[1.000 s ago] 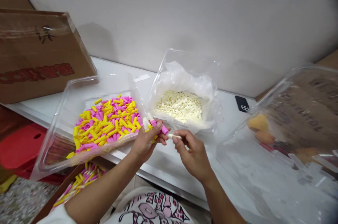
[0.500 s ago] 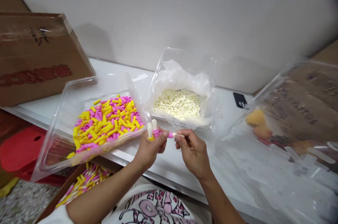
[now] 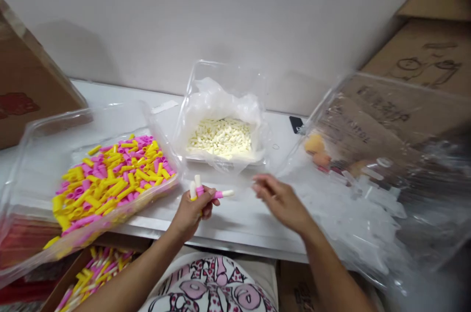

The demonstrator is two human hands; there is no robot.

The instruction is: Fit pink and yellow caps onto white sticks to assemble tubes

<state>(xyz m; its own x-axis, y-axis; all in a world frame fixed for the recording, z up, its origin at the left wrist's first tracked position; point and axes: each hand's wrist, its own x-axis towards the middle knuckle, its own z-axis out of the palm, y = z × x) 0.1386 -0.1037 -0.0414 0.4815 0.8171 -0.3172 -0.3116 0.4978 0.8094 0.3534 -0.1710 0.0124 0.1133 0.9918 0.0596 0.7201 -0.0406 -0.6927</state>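
My left hand is closed around a few small pink and yellow plastic tubes with white pegs in their ends. One pink tube points right from the fingers, a white peg sticking out of its tip. Two more white tips stand up above the thumb. My right hand, blurred by motion, hangs over the white table to the right, apart from the tubes. Its fingers are loosely bent and spread, with nothing visible in them.
On the left stands a clear bin of loose pink and yellow tubes. White pegs fill a lined clear bin behind my hands. Transparent parts lie in clear plastic at right. A phone rests near the wall.
My right hand has let go of the white peg and moved right, away from my left hand. The peg stays in the pink tube. The view has turned to the right.
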